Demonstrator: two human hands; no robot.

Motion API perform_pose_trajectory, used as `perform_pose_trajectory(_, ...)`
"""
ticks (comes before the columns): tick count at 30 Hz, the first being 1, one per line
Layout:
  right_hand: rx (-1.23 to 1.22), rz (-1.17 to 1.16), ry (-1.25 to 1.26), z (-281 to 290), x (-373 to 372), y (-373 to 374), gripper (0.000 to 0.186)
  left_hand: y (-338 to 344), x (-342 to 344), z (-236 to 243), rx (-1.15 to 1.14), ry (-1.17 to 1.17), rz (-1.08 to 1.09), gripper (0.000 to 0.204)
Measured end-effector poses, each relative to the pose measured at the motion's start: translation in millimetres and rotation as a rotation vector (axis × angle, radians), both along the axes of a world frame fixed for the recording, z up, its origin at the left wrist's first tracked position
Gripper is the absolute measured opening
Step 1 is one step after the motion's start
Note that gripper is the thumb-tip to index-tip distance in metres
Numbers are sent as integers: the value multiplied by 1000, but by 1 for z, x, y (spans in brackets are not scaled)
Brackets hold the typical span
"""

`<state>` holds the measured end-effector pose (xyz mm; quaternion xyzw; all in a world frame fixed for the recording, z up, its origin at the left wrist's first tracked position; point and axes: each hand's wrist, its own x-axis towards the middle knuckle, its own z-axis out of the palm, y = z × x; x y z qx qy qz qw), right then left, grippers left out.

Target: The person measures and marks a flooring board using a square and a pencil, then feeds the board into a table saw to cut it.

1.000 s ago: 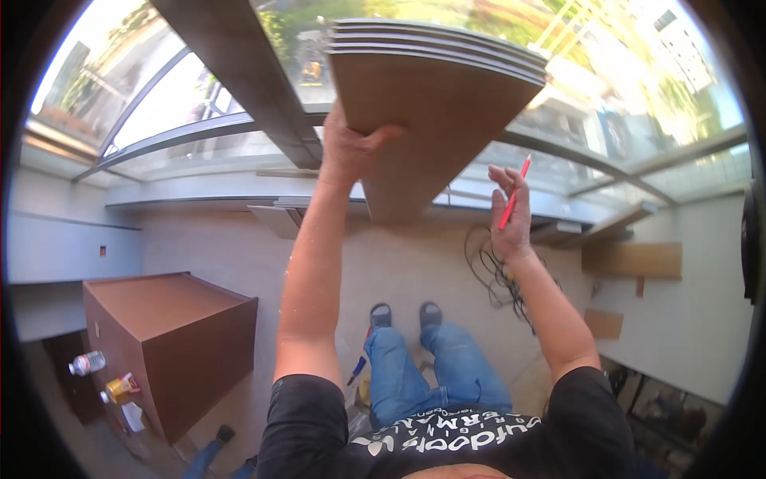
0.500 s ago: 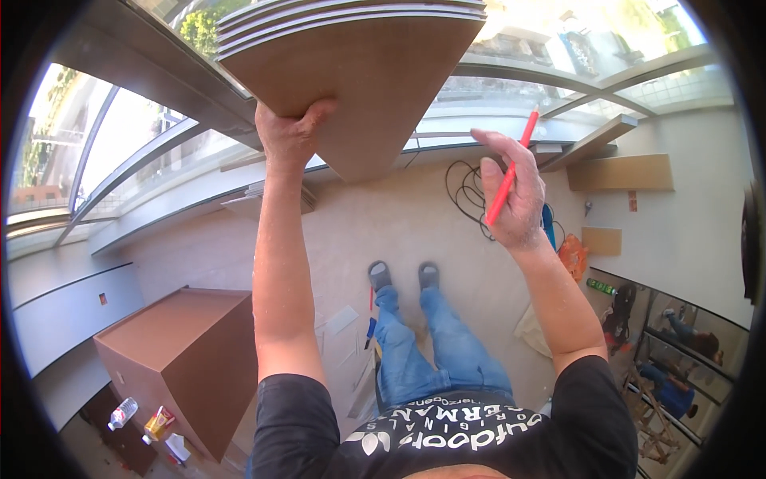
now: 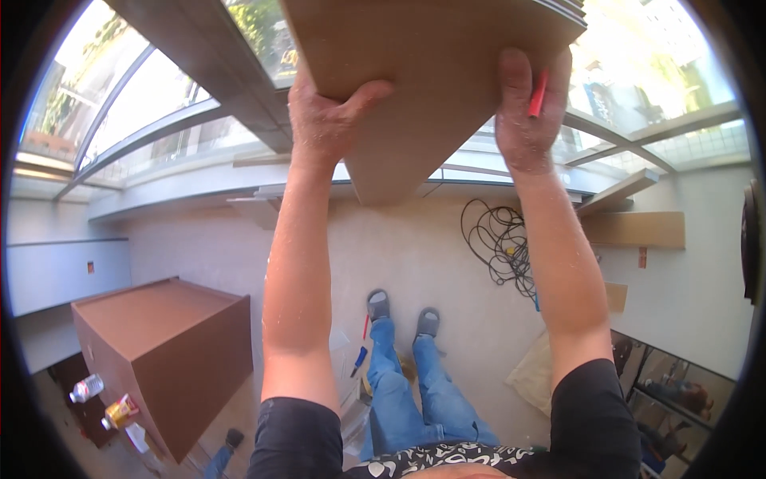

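Observation:
A stack of large brown boards (image 3: 431,88) with pale edges is raised before me, close to the window frames. Its top runs out of the picture. My left hand (image 3: 323,120) grips the left edge, thumb spread over the brown face and fingers behind. On the right edge, my right hand (image 3: 527,132) is closed in the same way, its thumb pointing up along the board. A red pencil (image 3: 538,94) is tucked between that thumb and the fingers; part of it is hidden. The far-side fingers of both hands are mostly out of sight.
A brown cabinet (image 3: 191,359) stands at the left, with a plastic bottle (image 3: 86,389) beside it. Coiled black cable (image 3: 499,247) lies on the floor at the right. Beyond it a board (image 3: 642,230) rests near the wall. A person's leg (image 3: 223,457) shows at lower left.
My right hand has moved up and left from beside the stack and taken hold of its right edge, keeping the red pencil. The stack has shifted to the right and up in view.

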<state>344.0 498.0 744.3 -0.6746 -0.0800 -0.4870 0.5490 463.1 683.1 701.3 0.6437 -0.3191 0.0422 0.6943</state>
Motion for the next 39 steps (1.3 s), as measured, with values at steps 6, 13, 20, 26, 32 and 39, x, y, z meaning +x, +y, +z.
perform_pose_trajectory(6, -106, -95, -253, -15, 14, -2, 49, -9, -5, -4, -8, -37, 50, 53)
perform_pose_trajectory(13, -168, -87, -177, -10, 14, -2, 48, -8, -6, -1, -19, -49, 73, 57)
perform_pose_trajectory(20, -112, -158, -79, -8, 10, -1, 45, -2, 0, -1, 0, -24, 48, 61)
perform_pose_trajectory(26, -135, -168, -56, -6, 3, 5, 48, 4, -7, 3, 8, 80, 6, 72)
perform_pose_trajectory(32, -113, -171, 36, 8, -10, 13, 53, 10, -7, 6, 60, 48, 11, 68)
perform_pose_trajectory(39, -361, -228, 215, 44, -58, 1, 59, 12, -12, 21, 116, -7, 30, 61)
